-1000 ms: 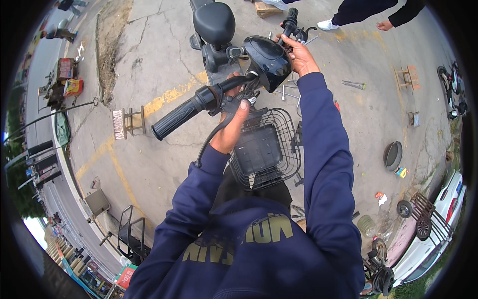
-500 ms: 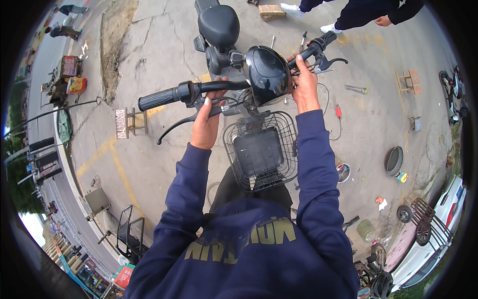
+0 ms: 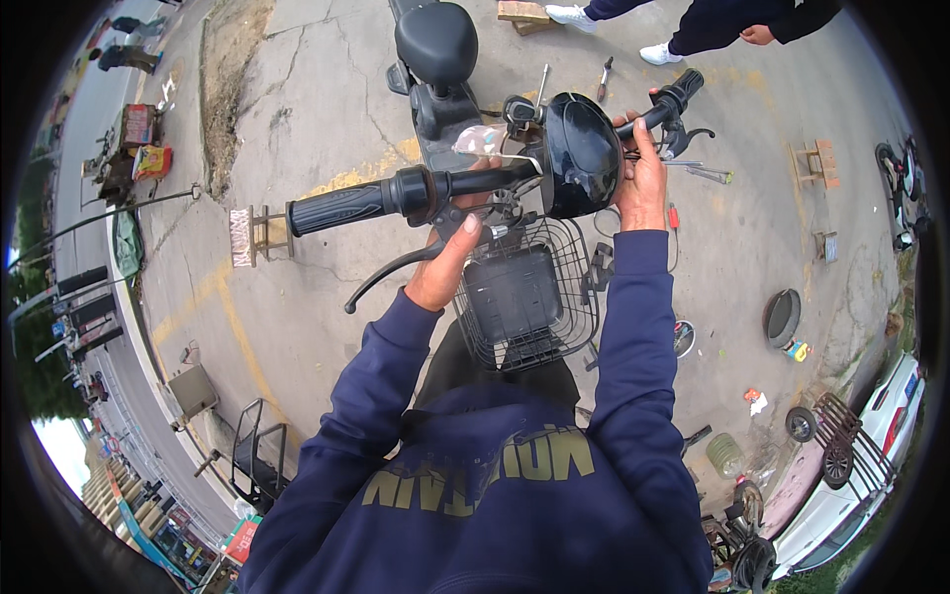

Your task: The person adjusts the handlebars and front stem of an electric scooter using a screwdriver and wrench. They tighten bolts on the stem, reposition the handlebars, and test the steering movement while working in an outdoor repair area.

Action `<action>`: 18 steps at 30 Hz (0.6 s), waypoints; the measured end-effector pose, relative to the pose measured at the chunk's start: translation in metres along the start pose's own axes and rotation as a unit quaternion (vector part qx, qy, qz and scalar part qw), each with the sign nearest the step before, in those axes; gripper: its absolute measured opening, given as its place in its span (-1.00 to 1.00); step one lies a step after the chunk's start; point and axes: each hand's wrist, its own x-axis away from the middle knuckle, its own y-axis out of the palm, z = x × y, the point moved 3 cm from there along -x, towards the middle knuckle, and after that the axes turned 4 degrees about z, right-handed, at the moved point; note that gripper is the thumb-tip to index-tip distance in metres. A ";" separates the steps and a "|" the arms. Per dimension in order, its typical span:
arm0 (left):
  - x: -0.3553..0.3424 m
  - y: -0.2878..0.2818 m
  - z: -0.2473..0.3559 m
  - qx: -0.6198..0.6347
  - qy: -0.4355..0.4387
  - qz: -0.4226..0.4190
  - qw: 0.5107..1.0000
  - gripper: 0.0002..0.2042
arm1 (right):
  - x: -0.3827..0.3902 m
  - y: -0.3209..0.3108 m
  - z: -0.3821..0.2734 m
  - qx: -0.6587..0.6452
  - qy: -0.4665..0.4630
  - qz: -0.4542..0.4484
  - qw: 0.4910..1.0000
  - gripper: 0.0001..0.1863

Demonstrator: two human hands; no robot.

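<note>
A black handlebar with a glossy dark headlight housing stands in front of me. My left hand is closed around the bar's left half, with its thumb by the base of the brake lever and its fingers partly hidden underneath. My right hand grips the bar just right of the housing, thumb on top, other fingers mostly hidden. Ribbed rubber covers the left grip. Under the bar sits a black wire basket. A pale pinkish piece, unclear in kind, shows above the bar.
Beyond the bar is a black seat. A screwdriver and other tools lie on the concrete. At the top right a person stands close by. Low stools flank me, and a black pan lies right.
The handlebar and headlight have shifted right and turned slightly, and they look closer. Both my hands have moved right with them, keeping hold. The pinkish piece has come into sight above the bar.
</note>
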 end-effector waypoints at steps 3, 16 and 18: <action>0.004 0.006 0.003 0.139 -0.034 0.035 0.989 -0.23 | 0.025 -0.010 -0.002 0.000 -0.012 0.023 1.000 -0.67; 0.173 -0.037 -0.077 0.362 -0.221 -0.033 0.905 -0.37 | 0.247 -0.161 0.049 -0.059 0.035 0.043 0.997 -0.39; 0.182 -0.045 -0.084 0.333 -0.233 -0.053 0.912 -0.45 | 0.274 -0.184 0.077 -0.127 0.080 0.039 0.988 -0.35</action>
